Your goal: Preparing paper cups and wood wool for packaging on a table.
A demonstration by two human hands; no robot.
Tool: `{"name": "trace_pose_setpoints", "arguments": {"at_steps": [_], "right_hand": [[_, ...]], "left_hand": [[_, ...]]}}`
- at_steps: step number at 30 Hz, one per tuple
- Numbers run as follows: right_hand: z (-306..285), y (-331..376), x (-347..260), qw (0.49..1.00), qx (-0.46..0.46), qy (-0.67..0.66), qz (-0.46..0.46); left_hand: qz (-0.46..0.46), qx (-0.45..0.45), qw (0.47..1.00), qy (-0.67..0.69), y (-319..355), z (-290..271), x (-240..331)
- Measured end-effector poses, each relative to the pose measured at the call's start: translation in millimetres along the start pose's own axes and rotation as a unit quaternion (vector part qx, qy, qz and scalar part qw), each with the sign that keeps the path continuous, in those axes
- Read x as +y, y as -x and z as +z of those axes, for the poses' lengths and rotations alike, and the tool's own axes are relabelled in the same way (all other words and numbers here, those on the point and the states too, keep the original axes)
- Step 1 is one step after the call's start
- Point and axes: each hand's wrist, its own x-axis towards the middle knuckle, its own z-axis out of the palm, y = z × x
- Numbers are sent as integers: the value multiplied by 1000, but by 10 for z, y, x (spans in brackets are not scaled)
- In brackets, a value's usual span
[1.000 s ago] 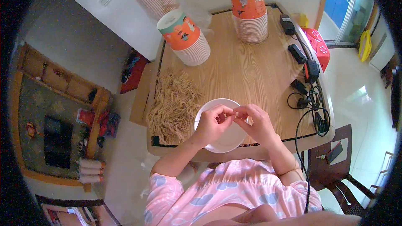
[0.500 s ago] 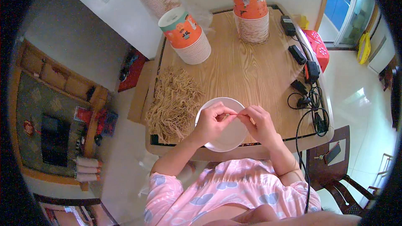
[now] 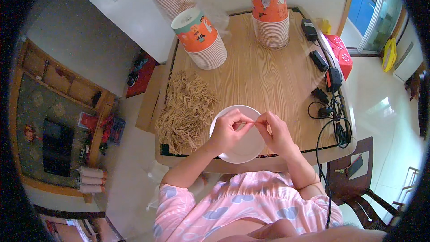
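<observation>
Over a white round paper tub (image 3: 245, 151) at the table's near edge, my two hands meet fingertip to fingertip. My left hand (image 3: 227, 130) is closed in a pinch between thumb and forefinger. Against it, my right hand (image 3: 277, 133) pinches too, its fingers bent. Whatever lies between the fingertips is too small to make out. Just left of the tub spreads a loose heap of tan, crinkled strands like twine (image 3: 186, 110). The hands partly cover the tub's opening.
Tall stacks of paper tubs, one stack orange and green (image 3: 195, 31) at far left and another (image 3: 268, 6) at the back, stand on the wooden table (image 3: 251, 71). Black adapters and coiled cables (image 3: 338, 127) line its right edge. A dark chair (image 3: 354, 175) stands at right.
My right hand's fingers have shifted slightly while both hands keep pinching over the tub. The whole view has moved a little; the strands and stacks stay as they were.
</observation>
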Motion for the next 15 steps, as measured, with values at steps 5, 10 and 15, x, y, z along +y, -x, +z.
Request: {"name": "trace_pose_setpoints", "arguments": {"at_steps": [5,10,15], "right_hand": [[13,4,65,1000,-6,0,-1],[67,-19,118,987,111,113,-36],[124,33,240,995,76,65,27]], "left_hand": [[-11,9,1000,-26,-42,-6,-33],[-25,38,985,-165,-173,1,-280],[-14,39,972,-232,-208,53,-425]]}}
